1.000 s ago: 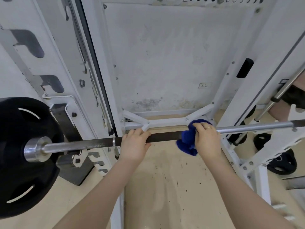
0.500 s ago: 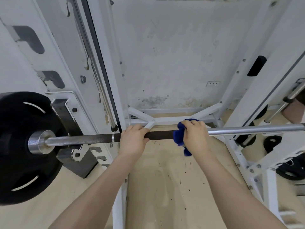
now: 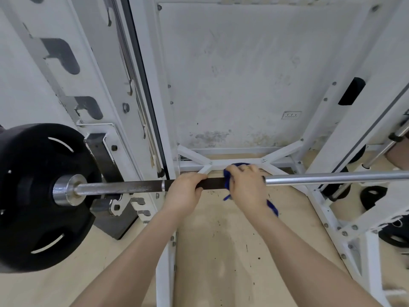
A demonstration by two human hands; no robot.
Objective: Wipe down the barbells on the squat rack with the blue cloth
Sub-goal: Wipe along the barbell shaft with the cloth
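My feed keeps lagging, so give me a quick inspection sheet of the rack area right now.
Surface: tan gym floor, speckled with dark marks.
Job's things: long steel barbell across the white squat rack; blue cloth wrapped on its dark section.
Clutter: black weight plate loaded on the bar's left end; more plates on the floor at right.
Hands: left hand grips the bare bar; right hand grips the cloth around it.
Cables: nothing seen.
Surroundings: scuffed white wall with a socket.

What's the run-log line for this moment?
left hand: grips barbell | right hand: presses blue cloth around bar | stage: wiping
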